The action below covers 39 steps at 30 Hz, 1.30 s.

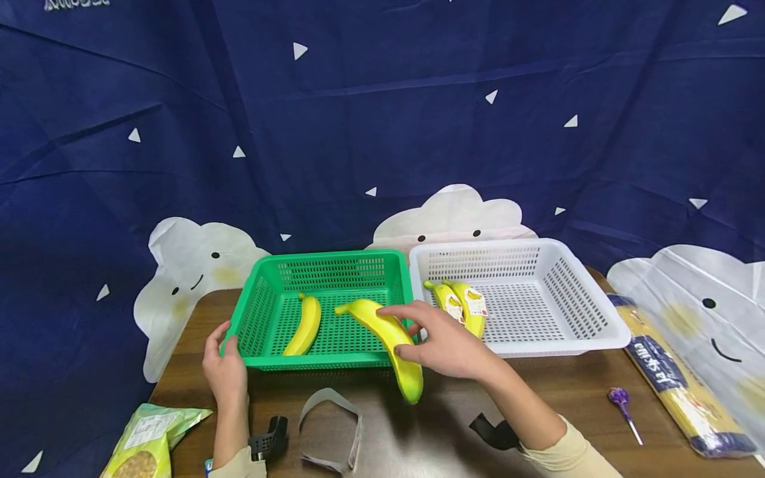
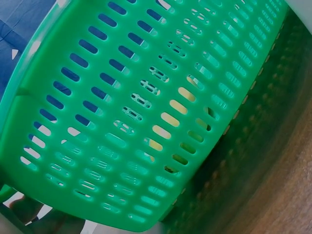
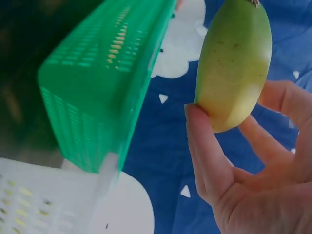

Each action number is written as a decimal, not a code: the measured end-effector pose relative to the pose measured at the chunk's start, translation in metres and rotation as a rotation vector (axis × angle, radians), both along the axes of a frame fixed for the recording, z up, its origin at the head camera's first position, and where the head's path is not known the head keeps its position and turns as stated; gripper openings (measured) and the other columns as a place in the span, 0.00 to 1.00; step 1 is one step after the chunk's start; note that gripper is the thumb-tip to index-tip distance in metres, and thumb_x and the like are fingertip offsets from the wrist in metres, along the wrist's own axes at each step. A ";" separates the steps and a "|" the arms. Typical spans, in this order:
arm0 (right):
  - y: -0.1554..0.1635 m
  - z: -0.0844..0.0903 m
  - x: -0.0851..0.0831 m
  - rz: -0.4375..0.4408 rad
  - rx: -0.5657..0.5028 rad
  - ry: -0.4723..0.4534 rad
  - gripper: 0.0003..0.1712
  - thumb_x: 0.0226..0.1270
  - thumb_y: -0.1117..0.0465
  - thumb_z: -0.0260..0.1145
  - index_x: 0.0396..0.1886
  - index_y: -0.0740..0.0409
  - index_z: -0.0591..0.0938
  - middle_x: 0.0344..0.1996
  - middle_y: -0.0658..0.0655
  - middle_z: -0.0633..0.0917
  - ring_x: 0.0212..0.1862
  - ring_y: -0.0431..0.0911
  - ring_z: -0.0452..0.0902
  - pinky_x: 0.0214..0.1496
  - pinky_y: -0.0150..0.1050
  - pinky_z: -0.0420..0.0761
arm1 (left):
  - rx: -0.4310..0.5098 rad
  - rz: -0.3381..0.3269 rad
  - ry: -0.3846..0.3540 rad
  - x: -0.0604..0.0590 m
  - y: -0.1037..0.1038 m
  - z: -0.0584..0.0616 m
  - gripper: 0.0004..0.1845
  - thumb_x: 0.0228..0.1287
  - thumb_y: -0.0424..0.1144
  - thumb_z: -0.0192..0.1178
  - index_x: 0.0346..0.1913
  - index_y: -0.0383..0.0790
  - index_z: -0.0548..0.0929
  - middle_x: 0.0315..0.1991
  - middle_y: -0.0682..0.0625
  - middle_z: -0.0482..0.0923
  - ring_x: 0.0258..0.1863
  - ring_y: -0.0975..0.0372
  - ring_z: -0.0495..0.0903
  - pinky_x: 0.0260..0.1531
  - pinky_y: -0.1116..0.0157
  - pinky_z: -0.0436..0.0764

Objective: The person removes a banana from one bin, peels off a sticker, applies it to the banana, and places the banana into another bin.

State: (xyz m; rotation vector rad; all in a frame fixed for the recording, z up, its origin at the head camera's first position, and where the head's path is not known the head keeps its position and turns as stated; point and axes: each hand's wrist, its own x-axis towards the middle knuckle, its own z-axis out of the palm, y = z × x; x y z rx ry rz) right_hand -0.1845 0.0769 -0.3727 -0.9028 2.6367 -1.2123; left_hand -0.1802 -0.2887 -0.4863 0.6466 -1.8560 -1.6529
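My right hand [image 1: 445, 342] holds a yellow banana [image 1: 387, 338] over the front right corner of the green basket [image 1: 335, 260]. In the right wrist view the thumb and fingers [image 3: 204, 151] pinch the banana [image 3: 235, 63]. My left hand [image 1: 224, 362] grips the green basket's front left corner. One banana [image 1: 305, 325] lies inside the green basket. Two stickered bananas [image 1: 463, 305] lie in the white basket [image 1: 588, 312] to the right. The left wrist view is filled by the green basket's slotted wall [image 2: 141, 107].
On the brown table [image 1: 538, 392] lie a snack bag [image 1: 149, 441] at front left, a grey strap [image 1: 331, 425] in front, a purple lollipop [image 1: 621, 401] and a long spaghetti packet [image 1: 672, 375] at the right. A blue cloth hangs behind.
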 end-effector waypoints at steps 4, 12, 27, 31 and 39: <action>0.007 -0.009 0.017 0.037 -0.010 -0.023 0.34 0.55 0.60 0.71 0.62 0.33 0.75 0.51 0.40 0.76 0.41 0.39 0.76 0.38 0.38 0.79 | 0.005 -0.001 0.004 0.001 0.000 0.001 0.19 0.73 0.38 0.47 0.63 0.42 0.75 0.57 0.44 0.73 0.56 0.54 0.70 0.52 0.56 0.65; 0.017 -0.026 0.038 0.105 -0.029 -0.074 0.34 0.57 0.62 0.71 0.63 0.35 0.74 0.49 0.42 0.76 0.42 0.41 0.76 0.43 0.40 0.80 | 0.015 -0.013 0.004 0.001 0.002 0.002 0.19 0.73 0.38 0.47 0.63 0.41 0.74 0.58 0.43 0.71 0.58 0.52 0.67 0.55 0.53 0.63; 0.032 -0.072 0.057 0.138 0.122 -0.141 0.32 0.53 0.60 0.71 0.60 0.37 0.77 0.42 0.44 0.77 0.39 0.39 0.73 0.38 0.36 0.75 | -0.001 -0.010 0.002 0.001 0.001 0.003 0.19 0.73 0.37 0.47 0.63 0.40 0.74 0.61 0.45 0.69 0.60 0.51 0.65 0.58 0.50 0.61; 0.032 -0.085 0.057 0.059 0.202 -0.116 0.33 0.50 0.59 0.71 0.60 0.43 0.77 0.36 0.45 0.75 0.35 0.40 0.71 0.34 0.36 0.72 | 0.001 -0.010 0.003 0.000 0.002 0.003 0.19 0.73 0.37 0.47 0.63 0.40 0.74 0.61 0.45 0.70 0.59 0.52 0.66 0.57 0.51 0.62; 0.029 -0.100 0.056 -0.024 0.253 -0.108 0.32 0.51 0.56 0.72 0.60 0.43 0.76 0.34 0.44 0.75 0.34 0.39 0.72 0.32 0.36 0.72 | 0.037 -0.021 0.000 0.000 0.002 0.003 0.19 0.74 0.39 0.47 0.64 0.43 0.74 0.58 0.44 0.72 0.56 0.55 0.69 0.52 0.58 0.65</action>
